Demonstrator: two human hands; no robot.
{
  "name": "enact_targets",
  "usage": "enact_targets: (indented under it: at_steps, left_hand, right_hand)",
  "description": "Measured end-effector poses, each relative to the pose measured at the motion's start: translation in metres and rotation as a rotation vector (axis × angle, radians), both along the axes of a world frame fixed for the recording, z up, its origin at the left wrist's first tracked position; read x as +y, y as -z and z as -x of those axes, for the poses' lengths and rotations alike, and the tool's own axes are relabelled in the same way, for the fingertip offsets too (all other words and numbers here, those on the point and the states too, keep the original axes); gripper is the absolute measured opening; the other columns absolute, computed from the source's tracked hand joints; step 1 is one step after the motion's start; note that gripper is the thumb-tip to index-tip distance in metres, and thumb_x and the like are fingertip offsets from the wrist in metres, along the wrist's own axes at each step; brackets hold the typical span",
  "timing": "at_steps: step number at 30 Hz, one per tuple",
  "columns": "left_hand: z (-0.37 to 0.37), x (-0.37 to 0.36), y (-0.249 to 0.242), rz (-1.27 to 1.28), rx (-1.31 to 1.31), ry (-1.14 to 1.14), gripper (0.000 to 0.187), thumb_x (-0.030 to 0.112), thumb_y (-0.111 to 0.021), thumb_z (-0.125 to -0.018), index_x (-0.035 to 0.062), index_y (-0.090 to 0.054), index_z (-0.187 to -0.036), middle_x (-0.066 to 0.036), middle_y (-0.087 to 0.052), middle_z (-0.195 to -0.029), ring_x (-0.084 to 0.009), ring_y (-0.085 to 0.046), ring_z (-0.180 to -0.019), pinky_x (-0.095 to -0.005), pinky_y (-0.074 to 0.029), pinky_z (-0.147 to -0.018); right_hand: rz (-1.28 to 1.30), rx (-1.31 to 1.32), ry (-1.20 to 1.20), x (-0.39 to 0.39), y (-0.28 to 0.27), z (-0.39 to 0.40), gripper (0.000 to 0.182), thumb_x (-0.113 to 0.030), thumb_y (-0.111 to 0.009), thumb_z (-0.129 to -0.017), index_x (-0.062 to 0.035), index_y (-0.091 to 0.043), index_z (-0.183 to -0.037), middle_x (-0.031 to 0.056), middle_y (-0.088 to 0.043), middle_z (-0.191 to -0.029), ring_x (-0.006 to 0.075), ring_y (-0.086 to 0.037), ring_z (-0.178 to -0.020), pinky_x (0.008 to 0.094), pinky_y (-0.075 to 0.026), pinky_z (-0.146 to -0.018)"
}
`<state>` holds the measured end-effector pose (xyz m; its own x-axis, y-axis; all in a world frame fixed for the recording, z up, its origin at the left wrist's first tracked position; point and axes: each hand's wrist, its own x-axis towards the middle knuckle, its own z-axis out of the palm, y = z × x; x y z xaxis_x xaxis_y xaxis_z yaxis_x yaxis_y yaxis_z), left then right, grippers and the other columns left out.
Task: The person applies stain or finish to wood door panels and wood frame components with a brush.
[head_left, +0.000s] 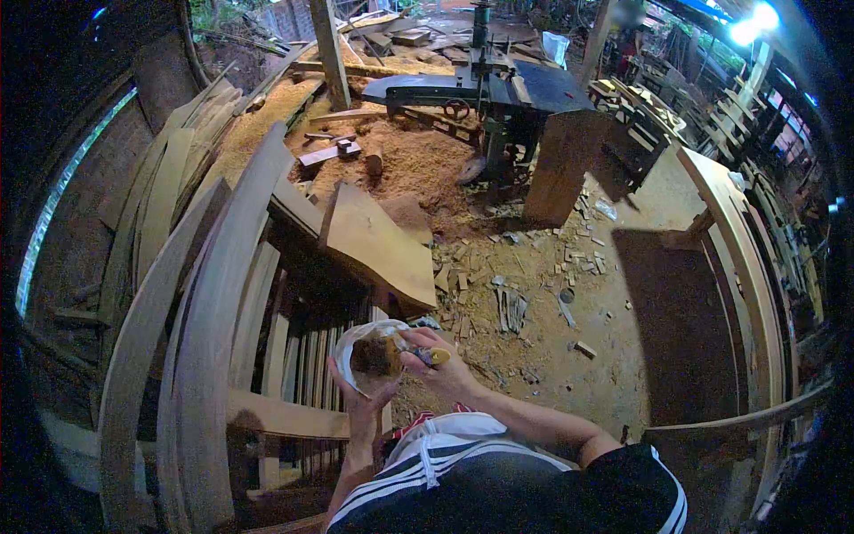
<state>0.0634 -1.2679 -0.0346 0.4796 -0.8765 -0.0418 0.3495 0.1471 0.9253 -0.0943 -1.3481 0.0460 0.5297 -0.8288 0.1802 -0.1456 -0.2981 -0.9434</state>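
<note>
My left hand (360,400) cups a small clear plastic container (369,354) from below; brown material sits inside it. My right hand (440,360) is closed on a small tool with a yellow handle (431,355), its tip pointing into the container's mouth. Both hands are held close to my chest, above my black top with white stripes. What the brown material is cannot be told.
A curved wooden slatted frame (222,303) stands at my left, with a flat board (378,240) lying on it. A dark woodworking machine (485,93) stands ahead amid sawdust and wood offcuts (511,294). More wooden frames (738,258) line the right side.
</note>
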Motion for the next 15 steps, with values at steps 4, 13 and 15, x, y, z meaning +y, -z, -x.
enact_targets:
  at_steps: [4,13,15]
  left_hand:
    - [0.001,-0.002,-0.001,0.004,0.01,-0.011,0.103,0.032,-0.073,-0.071,0.0163,-0.001,-0.143,-0.015,-0.028,-0.14,-0.0296,-0.034,-0.126,-0.0454,-0.034,-0.102]
    - [-0.002,0.006,-0.004,-0.002,0.016,-0.103,0.098,0.027,-0.071,-0.072,0.0161,-0.004,-0.143,-0.015,-0.027,-0.139,-0.0291,-0.034,-0.126,-0.045,-0.035,-0.102]
    - [0.0,0.014,-0.006,-0.017,0.028,-0.13,0.097,0.025,-0.071,-0.072,0.016,-0.005,-0.143,-0.015,-0.027,-0.139,-0.029,-0.034,-0.126,-0.045,-0.035,-0.102]
  right_hand:
    - [-0.021,0.08,-0.021,-0.002,-0.004,0.003,0.04,-0.028,-0.056,-0.089,-0.0024,-0.054,-0.12,0.0134,-0.054,-0.113,0.0272,-0.054,-0.102,0.0349,-0.043,-0.086]
    - [-0.071,0.028,-0.062,-0.001,0.011,-0.002,0.04,-0.028,-0.059,-0.088,-0.0015,-0.055,-0.118,0.0119,-0.054,-0.112,0.0232,-0.054,-0.101,0.0306,-0.043,-0.085]
    - [-0.065,0.044,-0.073,0.002,0.011,-0.002,0.04,-0.028,-0.059,-0.088,-0.0015,-0.055,-0.118,0.0113,-0.054,-0.112,0.0222,-0.054,-0.1,0.0297,-0.043,-0.085]
